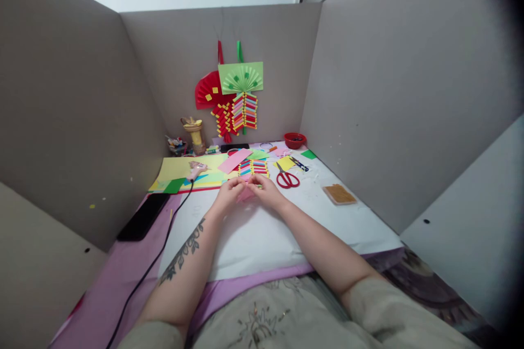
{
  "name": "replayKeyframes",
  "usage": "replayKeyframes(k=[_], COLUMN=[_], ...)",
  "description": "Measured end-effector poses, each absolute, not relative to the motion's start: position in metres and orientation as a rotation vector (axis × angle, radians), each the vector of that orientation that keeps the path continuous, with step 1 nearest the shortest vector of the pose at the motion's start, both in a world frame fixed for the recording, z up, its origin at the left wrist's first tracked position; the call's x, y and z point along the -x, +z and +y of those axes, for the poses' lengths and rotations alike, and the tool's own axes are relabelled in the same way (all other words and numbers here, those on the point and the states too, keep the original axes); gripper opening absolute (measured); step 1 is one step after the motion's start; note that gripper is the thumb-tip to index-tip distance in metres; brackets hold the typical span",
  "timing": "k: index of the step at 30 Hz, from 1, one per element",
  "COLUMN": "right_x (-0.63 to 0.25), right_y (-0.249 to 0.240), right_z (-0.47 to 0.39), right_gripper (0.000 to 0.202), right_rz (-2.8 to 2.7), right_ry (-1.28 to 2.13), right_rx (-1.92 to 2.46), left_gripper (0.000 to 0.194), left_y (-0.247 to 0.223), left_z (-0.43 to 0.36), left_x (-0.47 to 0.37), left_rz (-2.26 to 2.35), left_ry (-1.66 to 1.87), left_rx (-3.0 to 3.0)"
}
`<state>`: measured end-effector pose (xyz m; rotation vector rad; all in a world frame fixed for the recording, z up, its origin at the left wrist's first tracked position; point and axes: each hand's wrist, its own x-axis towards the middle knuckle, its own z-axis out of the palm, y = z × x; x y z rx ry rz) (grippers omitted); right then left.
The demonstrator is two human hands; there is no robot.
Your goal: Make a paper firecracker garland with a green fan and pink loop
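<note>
My left hand (231, 192) and my right hand (264, 188) meet over the white sheet (254, 240), fingertips pinched on a small piece of pink paper (245, 194) between them. Its exact shape is partly hidden by my fingers. Just beyond my hands lies a row of coloured paper rolls (254, 167) with yellow ends. Red-handled scissors (287, 179) rest to the right of my right hand. A pink paper strip (235, 161) lies behind my left hand.
A pink glue gun (196, 169) with a black cord lies at left, near a black phone-like slab (144, 216). A cutter (299, 164), red bowl (295, 140) and shallow brown-filled box (339, 194) are at right. Paper fan decorations (241, 77) hang on the grey back panel (164, 54).
</note>
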<state>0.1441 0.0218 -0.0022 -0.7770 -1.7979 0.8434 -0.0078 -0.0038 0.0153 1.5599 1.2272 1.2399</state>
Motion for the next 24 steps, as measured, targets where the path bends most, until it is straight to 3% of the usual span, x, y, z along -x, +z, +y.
replayKeyframes(k=[12,24], right_x=[-0.146,-0.143], right_y=[-0.003,-0.003], right_z=[0.024,0.023], right_gripper=[0.006,0.007], right_rz=[-1.818,-1.788], right_ry=[0.868,0.888], right_rx=[0.763,0.829], left_gripper=[0.016,0.012], left_y=[0.015,0.006], left_z=[-0.005,0.002], left_x=[0.010,0.012], left_rz=[1.193,1.321], left_ry=[1.098,1.248], left_rx=[-1.533,-1.940])
